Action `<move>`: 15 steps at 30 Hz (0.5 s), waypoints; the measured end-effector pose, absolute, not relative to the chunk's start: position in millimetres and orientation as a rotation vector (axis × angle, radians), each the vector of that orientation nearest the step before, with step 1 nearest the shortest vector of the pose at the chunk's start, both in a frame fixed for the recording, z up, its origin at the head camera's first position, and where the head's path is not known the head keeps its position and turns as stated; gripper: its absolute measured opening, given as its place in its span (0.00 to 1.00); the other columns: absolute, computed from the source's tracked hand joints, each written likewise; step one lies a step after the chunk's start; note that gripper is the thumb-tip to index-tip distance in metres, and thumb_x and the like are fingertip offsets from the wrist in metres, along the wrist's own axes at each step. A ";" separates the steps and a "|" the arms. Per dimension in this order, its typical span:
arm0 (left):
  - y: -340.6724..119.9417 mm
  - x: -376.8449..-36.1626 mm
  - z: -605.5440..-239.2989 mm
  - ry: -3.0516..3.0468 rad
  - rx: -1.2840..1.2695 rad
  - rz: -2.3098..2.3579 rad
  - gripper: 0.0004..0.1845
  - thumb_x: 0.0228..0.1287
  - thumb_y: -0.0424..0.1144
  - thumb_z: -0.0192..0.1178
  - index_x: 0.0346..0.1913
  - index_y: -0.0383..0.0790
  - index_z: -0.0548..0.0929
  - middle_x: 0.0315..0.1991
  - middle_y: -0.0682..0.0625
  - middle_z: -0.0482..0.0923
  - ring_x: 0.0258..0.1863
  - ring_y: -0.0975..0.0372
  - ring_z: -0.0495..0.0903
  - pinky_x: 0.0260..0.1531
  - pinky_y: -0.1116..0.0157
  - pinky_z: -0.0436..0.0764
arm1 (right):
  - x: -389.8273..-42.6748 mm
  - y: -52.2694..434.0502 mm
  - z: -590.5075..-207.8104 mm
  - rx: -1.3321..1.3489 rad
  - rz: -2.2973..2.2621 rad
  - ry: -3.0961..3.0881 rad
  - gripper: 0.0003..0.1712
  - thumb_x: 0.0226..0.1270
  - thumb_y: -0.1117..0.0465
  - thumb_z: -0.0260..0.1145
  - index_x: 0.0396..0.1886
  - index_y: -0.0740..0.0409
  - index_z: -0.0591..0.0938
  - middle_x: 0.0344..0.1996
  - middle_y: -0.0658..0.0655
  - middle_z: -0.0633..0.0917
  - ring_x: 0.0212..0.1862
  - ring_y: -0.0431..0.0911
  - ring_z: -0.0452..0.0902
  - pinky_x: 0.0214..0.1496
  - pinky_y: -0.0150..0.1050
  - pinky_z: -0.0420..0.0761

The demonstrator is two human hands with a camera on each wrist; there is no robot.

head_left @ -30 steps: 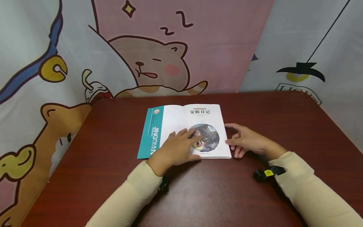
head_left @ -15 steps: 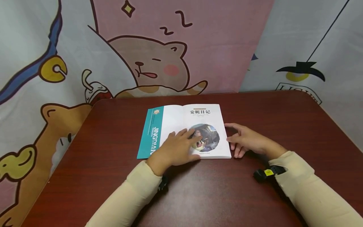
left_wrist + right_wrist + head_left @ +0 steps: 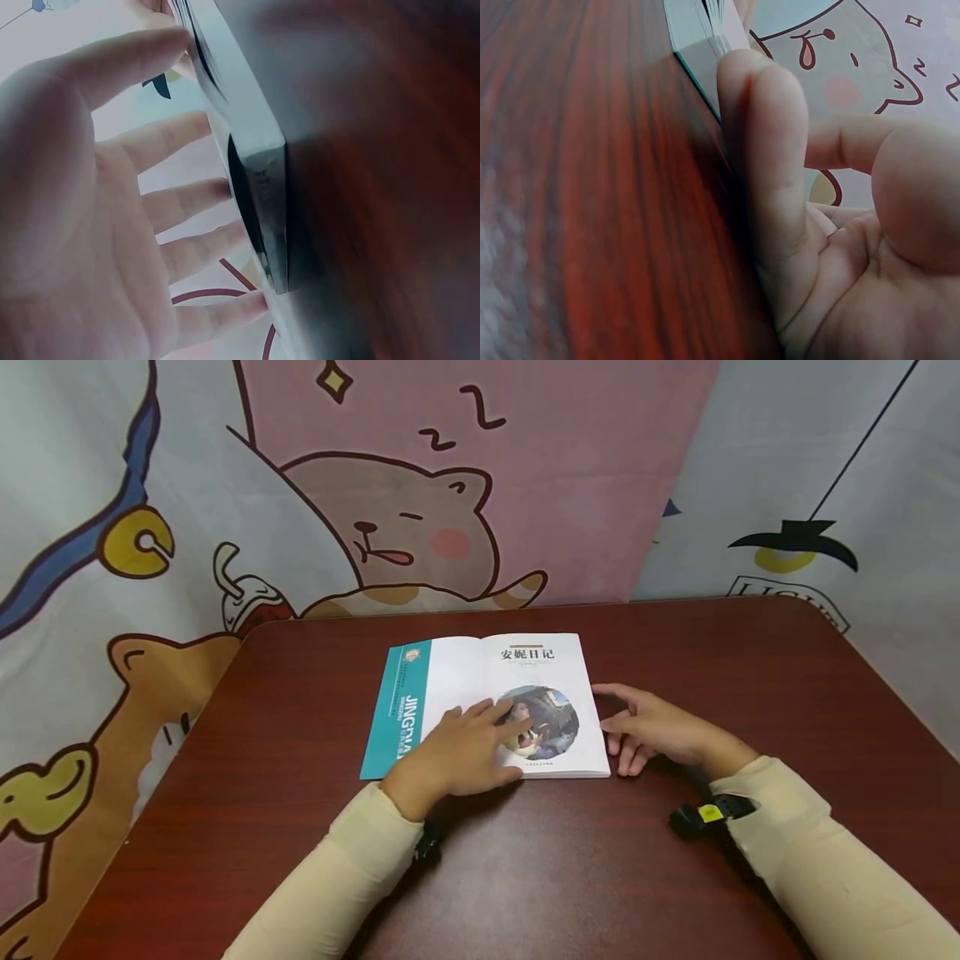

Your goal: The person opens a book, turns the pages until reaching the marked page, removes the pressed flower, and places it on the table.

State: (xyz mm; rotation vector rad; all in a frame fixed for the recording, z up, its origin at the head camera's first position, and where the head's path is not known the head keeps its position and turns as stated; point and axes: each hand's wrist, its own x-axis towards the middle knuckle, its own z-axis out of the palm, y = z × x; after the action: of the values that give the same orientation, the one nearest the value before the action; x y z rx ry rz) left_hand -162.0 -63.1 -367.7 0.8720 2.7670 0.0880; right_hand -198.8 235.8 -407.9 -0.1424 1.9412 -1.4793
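Barely shifted since before: left hand [image 3: 457, 752] flat on book [image 3: 525, 668] mid-frame, right hand [image 3: 648, 727] relaxed, fingers touching its right edge.

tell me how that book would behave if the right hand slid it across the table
The book lies flat on smooth wood, so it would probably glide, not tip. Its soft cover looks bendy, so lifting by one edge might make it sag. The left hand resting on it would likely hold it in place.
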 end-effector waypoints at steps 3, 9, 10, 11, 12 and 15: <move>-63.6 -162.1 -367.2 2.764 0.879 0.096 0.36 0.66 0.62 0.58 0.75 0.61 0.66 0.79 0.48 0.57 0.77 0.50 0.59 0.70 0.40 0.63 | -198.5 235.8 -407.3 -0.142 -1.480 1.938 0.43 0.76 0.62 0.54 0.81 0.46 0.44 0.25 0.59 0.80 0.20 0.50 0.84 0.28 0.48 0.86; -64.8 -162.9 -366.8 2.766 0.906 0.124 0.33 0.67 0.60 0.58 0.73 0.62 0.69 0.78 0.46 0.60 0.76 0.49 0.62 0.68 0.39 0.64 | -198.7 236.1 -407.4 -0.141 -1.480 1.930 0.42 0.76 0.63 0.53 0.81 0.46 0.43 0.25 0.59 0.80 0.21 0.50 0.84 0.28 0.47 0.86; -64.9 -163.1 -366.7 2.768 0.912 0.132 0.32 0.67 0.60 0.58 0.73 0.62 0.69 0.77 0.46 0.60 0.75 0.48 0.62 0.68 0.39 0.65 | -198.7 236.1 -407.0 -0.143 -1.480 1.930 0.42 0.76 0.63 0.53 0.81 0.46 0.43 0.25 0.59 0.80 0.20 0.50 0.84 0.28 0.47 0.86; -65.1 -163.1 -366.6 2.768 0.916 0.139 0.32 0.67 0.60 0.58 0.73 0.62 0.70 0.77 0.46 0.60 0.75 0.48 0.63 0.68 0.39 0.65 | -198.6 236.2 -406.8 -0.145 -1.481 1.929 0.42 0.76 0.63 0.53 0.81 0.46 0.43 0.25 0.59 0.80 0.20 0.50 0.84 0.27 0.47 0.86; -65.1 -163.3 -366.2 2.767 0.921 0.146 0.32 0.67 0.60 0.58 0.73 0.62 0.70 0.77 0.45 0.61 0.75 0.48 0.63 0.68 0.39 0.65 | -198.5 236.2 -406.5 -0.145 -1.483 1.927 0.42 0.76 0.63 0.52 0.81 0.46 0.43 0.25 0.59 0.80 0.20 0.50 0.84 0.27 0.47 0.86; -65.5 -163.2 -365.7 2.767 0.934 0.176 0.31 0.67 0.59 0.58 0.72 0.61 0.71 0.77 0.45 0.61 0.74 0.47 0.64 0.67 0.38 0.66 | -198.4 236.0 -406.6 -0.137 -1.483 1.921 0.42 0.76 0.63 0.52 0.81 0.46 0.43 0.25 0.59 0.80 0.20 0.50 0.84 0.27 0.47 0.86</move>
State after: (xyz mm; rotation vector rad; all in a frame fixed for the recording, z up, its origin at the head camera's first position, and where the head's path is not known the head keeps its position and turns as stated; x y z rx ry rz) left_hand -163.2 -65.5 -365.7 0.9336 2.7668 0.1760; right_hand -198.4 236.0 -406.6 -0.1368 1.9206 -1.4826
